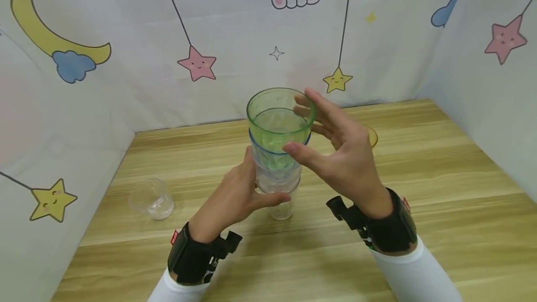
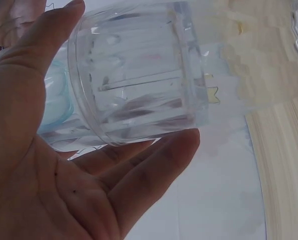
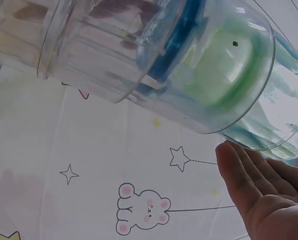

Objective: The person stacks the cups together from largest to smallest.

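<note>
Green cup (image 1: 278, 127) tops blue cup (image 1: 265, 156) and clear cup (image 1: 277, 182), stacked over table (image 1: 453, 209). Left hand (image 1: 232, 192) grips clear cup; left wrist view shows palm (image 2: 58, 195), hidden from head view. Right hand (image 1: 346, 150) spread loosely around green cup.

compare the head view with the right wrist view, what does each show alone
Only the head view: the loose clear cup on the table, the yellow moon and the wristbands.

Only the right wrist view: the cartoon bear's ears and a white five-pointed star.

Both: the stacked cups and the right hand.
</note>
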Demonstrator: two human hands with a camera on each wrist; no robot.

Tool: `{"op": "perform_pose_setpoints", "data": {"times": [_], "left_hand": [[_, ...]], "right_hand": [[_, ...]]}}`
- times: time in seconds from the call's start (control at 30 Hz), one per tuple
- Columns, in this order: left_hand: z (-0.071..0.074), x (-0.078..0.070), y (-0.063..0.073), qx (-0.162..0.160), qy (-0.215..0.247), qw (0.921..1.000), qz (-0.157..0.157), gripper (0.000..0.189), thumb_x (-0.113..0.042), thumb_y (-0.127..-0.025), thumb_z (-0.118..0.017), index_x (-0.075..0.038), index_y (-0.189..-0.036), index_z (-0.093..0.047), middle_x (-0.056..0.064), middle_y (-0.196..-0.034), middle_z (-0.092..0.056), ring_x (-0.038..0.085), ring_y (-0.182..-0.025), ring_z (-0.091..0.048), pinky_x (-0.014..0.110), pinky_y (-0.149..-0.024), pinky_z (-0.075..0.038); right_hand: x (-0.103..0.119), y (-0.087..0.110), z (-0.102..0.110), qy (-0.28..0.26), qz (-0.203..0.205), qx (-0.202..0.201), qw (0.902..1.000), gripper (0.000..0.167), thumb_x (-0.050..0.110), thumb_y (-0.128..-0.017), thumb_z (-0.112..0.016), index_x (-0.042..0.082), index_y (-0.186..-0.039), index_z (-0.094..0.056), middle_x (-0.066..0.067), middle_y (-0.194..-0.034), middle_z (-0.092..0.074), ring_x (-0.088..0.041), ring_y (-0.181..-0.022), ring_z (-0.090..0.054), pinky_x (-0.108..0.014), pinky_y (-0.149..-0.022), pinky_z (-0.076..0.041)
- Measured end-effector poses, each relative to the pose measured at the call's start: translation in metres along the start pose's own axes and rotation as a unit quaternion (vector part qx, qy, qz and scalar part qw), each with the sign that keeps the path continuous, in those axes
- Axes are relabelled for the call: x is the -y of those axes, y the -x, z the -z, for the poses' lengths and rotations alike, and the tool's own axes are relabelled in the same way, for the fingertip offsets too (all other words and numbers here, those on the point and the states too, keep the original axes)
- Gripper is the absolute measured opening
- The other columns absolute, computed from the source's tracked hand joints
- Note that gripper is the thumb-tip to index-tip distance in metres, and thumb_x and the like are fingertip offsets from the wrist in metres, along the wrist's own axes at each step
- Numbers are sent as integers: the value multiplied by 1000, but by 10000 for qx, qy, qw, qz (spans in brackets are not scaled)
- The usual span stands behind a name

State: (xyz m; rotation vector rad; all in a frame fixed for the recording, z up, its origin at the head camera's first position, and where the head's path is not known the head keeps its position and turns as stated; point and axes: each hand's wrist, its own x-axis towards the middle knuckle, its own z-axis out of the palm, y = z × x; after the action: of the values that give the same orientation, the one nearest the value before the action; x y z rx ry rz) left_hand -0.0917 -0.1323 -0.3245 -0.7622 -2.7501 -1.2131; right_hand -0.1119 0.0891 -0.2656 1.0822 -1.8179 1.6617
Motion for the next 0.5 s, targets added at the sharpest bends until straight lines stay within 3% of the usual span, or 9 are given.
{"op": "perform_pose_setpoints", "data": {"times": [0.23,0.33,0.5], "left_hand": [[-1,0,2,35,33,10000,83,112,-40,-79,-87,-33,-155,-6,-1,-129,-57,15,-108,-61,38,-84,-54],[-1,0,1,9,31,10000,41,111,-40,-79,-88,-32,-155,-6,-2,-128,-57,14,-106,-61,37,-82,-54],[-1,0,-1,-30,84,10000,-13,113,-40,-79,-88,-36,-155,-5,-3,-132,-57,14,-114,-60,40,-91,-52]], "right_hand": [[0,1,2,260,-59,320,9991,81,10,-83,-83,1,-152,-42,-13,-138,-61,-26,-122,-61,-40,-93,-54],[-1,1,3,325,-113,404,9986,83,13,-84,-83,4,-154,-39,-11,-137,-62,-24,-122,-61,-38,-93,-54],[0,1,4,292,-250,463,9982,82,15,-84,-84,7,-154,-41,-8,-137,-62,-23,-123,-60,-37,-93,-54]]}}
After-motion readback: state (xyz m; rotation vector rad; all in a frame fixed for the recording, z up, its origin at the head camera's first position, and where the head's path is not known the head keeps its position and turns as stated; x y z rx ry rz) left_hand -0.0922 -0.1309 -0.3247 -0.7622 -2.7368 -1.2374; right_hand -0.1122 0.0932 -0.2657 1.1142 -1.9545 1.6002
